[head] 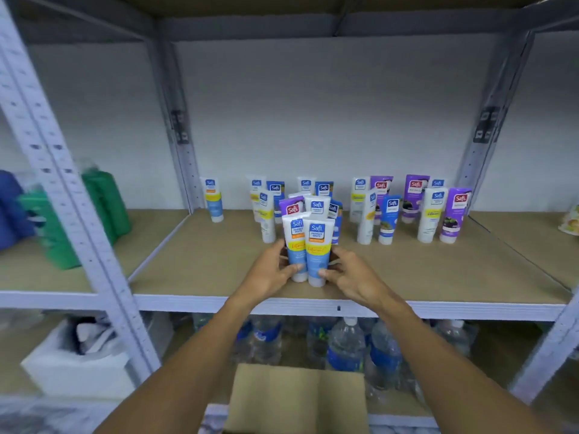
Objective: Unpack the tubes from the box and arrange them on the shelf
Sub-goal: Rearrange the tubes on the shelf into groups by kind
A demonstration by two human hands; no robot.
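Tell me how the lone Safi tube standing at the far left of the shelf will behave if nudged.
The lone Safi tube probably tips easily: it is tall and narrow, standing on its small cap. It is likely light, being a slim plastic tube. Nothing stands beside it to catch it.

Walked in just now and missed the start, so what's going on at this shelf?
A person grips a bunch of tubes between the left hand and the right hand, upright at the front of the shelf. Behind it, other tubes already stand upright on the same board. A cardboard box sits below, in front of the person; its inside is not visible.
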